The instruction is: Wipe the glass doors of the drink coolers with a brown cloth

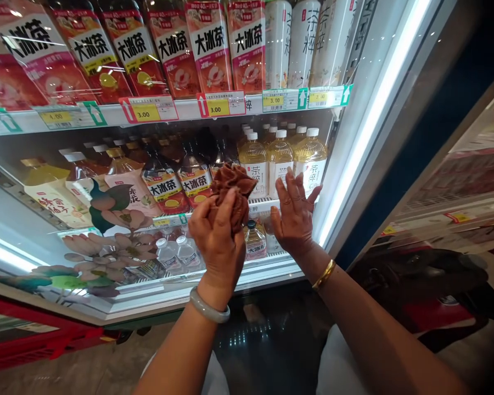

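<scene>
My left hand [216,233] is closed around a bunched brown cloth [233,189] and holds it up in front of the drinks cooler. My right hand [293,215] is open, fingers spread, raised just right of the cloth in front of the middle shelf. Behind it stand pale yellow tea bottles [280,156] with white caps. Dark iced-tea bottles [194,178] stand behind the cloth. A grey bangle is on my left wrist and a gold one on my right.
The upper shelf holds red and pink iced-tea bottles [208,46] and white bottles [302,41] above a strip of price tags [220,104]. Small bottles [255,241] stand on the lowest shelf. The glass door [395,126] with a bright light strip is at right. A red crate [37,340] sits low left.
</scene>
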Action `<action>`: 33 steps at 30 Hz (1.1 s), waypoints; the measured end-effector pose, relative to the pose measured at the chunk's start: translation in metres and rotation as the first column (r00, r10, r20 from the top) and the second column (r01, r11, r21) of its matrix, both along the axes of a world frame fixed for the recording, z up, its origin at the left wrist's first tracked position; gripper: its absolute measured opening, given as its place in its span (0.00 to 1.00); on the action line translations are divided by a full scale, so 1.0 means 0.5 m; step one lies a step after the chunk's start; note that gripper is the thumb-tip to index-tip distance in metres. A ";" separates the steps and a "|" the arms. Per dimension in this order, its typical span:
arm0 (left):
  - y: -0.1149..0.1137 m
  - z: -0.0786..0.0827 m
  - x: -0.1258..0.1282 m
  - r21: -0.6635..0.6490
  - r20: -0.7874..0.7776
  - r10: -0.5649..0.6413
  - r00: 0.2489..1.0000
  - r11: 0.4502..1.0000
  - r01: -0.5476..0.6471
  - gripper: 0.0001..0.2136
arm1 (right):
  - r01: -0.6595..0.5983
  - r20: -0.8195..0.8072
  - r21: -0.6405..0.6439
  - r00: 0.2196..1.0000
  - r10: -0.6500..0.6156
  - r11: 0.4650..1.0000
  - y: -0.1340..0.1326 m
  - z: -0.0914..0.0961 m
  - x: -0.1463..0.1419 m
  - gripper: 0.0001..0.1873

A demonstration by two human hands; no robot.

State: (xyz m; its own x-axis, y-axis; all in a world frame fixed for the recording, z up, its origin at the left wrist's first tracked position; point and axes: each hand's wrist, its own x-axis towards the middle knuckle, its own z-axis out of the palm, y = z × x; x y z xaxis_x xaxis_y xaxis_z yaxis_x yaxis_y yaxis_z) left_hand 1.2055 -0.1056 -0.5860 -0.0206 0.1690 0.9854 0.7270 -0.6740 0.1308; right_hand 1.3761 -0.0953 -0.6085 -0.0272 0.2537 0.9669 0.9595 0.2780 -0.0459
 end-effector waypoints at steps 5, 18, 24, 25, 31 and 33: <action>-0.015 -0.032 0.017 -0.056 -0.136 -0.036 0.990 0.998 0.029 0.29 | 0.006 -0.059 0.019 0.998 -0.005 1.000 0.009 0.001 -0.038 0.35; -0.018 -0.031 -0.047 -0.091 -0.090 0.000 0.996 0.996 -0.008 0.32 | -0.080 0.044 0.047 0.996 0.078 0.996 0.006 -0.005 -0.130 0.37; -0.010 -0.019 -0.097 -0.047 -0.131 0.045 0.990 0.998 -0.052 0.31 | -0.074 0.028 0.080 0.997 0.072 0.994 0.013 -0.011 -0.152 0.35; -0.007 -0.011 -0.108 -0.035 -0.103 0.067 0.992 0.997 -0.071 0.31 | -0.075 0.034 0.084 0.997 0.073 0.994 0.013 -0.010 -0.151 0.35; -0.011 -0.035 -0.086 -0.072 -0.105 0.043 0.994 0.996 -0.051 0.29 | -0.055 0.047 0.044 0.997 0.053 0.998 0.014 -0.017 -0.145 0.36; -0.014 -0.054 -0.071 -0.081 -0.145 0.004 0.989 0.997 -0.016 0.28 | -0.050 0.048 0.035 0.998 0.048 0.998 0.015 -0.020 -0.144 0.35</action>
